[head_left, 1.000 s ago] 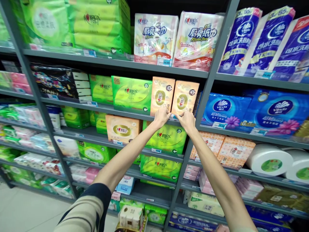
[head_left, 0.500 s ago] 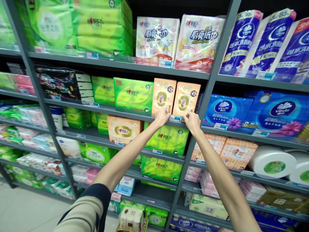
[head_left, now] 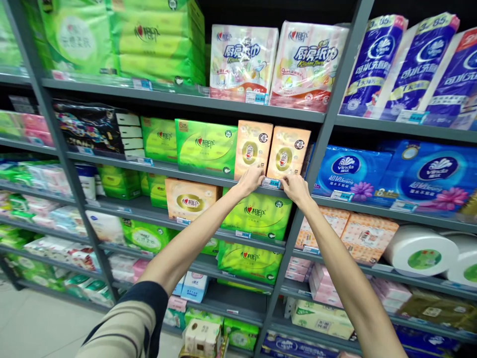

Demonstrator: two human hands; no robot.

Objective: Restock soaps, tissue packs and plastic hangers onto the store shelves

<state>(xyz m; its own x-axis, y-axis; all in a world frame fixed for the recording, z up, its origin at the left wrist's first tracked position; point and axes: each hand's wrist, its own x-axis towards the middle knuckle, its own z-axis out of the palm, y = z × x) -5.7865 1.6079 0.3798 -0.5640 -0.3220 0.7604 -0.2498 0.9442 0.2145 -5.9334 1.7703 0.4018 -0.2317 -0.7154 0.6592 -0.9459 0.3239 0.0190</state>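
Observation:
On the middle shelf, a small blue-and-white price tag (head_left: pixel 271 183) sits on the front edge between my two hands. My left hand (head_left: pixel 250 181) is closed, with its fingertips at the tag's left end. At the other end, the bent fingers of my right hand (head_left: pixel 296 189) pinch at its right edge. Right behind the hands stand two upright orange tissue packs, a left pack (head_left: pixel 252 144) and a right pack (head_left: pixel 288 149). Both hands partly cover the lower edges of these packs. A green tissue pack (head_left: pixel 206 147) stands left of them.
Kitchen towel packs (head_left: pixel 244 62) stand on the shelf above. Past the grey upright (head_left: pixel 333 94) are blue tissue packs (head_left: pixel 350 171) and white rolls (head_left: pixel 421 248). A green pack (head_left: pixel 259 215) sits below my hands. Tiled floor (head_left: pixel 48 323) shows at lower left.
My hands stay at the price tag with only tiny shifts; the right fingers have edged slightly left. The packs have not moved, and the view has shifted very slightly.

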